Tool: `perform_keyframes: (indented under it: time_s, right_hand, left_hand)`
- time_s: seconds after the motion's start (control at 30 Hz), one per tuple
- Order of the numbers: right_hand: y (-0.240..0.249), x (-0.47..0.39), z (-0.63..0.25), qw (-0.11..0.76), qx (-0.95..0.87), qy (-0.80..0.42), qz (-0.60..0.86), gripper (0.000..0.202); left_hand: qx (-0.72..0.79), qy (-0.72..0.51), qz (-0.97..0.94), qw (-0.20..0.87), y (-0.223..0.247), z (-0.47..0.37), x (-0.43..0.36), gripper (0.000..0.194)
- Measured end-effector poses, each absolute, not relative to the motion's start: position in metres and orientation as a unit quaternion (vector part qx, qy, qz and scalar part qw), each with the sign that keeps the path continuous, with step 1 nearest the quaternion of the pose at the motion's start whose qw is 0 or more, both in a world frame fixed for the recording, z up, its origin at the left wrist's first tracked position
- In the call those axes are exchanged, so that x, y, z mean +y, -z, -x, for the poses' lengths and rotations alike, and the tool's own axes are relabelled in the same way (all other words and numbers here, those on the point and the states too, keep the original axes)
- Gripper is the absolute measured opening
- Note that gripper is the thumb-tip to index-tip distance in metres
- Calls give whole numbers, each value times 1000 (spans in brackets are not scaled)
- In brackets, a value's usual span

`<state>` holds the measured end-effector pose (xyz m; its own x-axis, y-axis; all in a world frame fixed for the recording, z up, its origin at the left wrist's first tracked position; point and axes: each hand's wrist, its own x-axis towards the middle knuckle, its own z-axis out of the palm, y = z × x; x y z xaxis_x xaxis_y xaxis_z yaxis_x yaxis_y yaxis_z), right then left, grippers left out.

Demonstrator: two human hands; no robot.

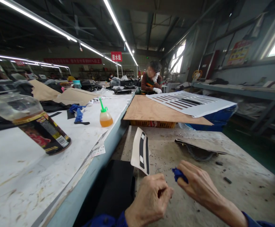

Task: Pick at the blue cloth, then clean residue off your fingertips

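Low in the middle of the frame, your left hand (149, 197) was curled into a loose fist, knuckles up, resting on the worn grey table (246, 176); whether anything sat inside it I cannot tell. Just right of it, your right hand (199, 184) was closed with its fingers pinched on a small blue scrap (178, 174), which poked out at the fingertips, just above the tabletop. Above your left hand a curled white sheet with black strips (141, 151) stood on the table, beside a black pad (116, 186) at the table's left edge.

At the far left of the frame, a clear jar with a red and black label (33, 126) lay tilted on the long white bench (21, 176); its writing was too blurred to read. Further right on that bench stood a small bottle of orange liquid with a green nozzle (105, 117). Upper centre, a red hanging sign (116, 56) carried white characters under the strip lights (118, 25). Right of it, a seated person (151, 80) worked behind a plywood board (156, 112) and a white slotted stencil (189, 102).
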<state>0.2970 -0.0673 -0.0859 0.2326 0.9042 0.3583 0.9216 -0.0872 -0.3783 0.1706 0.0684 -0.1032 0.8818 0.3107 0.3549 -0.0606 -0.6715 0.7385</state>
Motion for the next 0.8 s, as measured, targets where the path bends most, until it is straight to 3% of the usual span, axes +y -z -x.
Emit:
perform_keyframes:
  time_s: [0.17,0.43,0.6,0.8]
  right_hand:
    - [103,-61,-356,336,-490,9,804,3]
    - [118,-24,-389,446,-427,-37,786,18]
    - [123,-9,-396,489,-421,-51,763,32]
    - [112,22,-407,536,-373,-95,751,25]
  left_hand:
    - [33,-172,-922,347,103,-169,69,34]
    - [28,-59,-966,248,106,-172,75,29]
    - [35,-7,-973,227,103,-175,77,26]
    - [85,-5,-968,236,110,-177,81,20]
